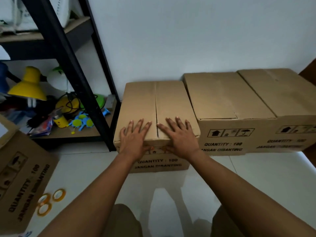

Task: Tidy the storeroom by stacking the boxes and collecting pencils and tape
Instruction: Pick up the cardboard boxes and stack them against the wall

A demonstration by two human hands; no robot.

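A: So, where are the hands?
B: Left hand and right hand lie flat, fingers straight, pressing the flaps of the nearest box on the floor.
A: The other boxes?
B: A second box touches its right side; a third box sits beyond.
A: Tape?
B: Three tape rolls lie on the floor, lower left, beside an open box.

On the left we see a black metal shelf against the white wall. On its lower board stand a yellow desk lamp, a small yellow bottle and some blue and green plastic toys. White bags lie on the upper board. The floor has pale tiles.
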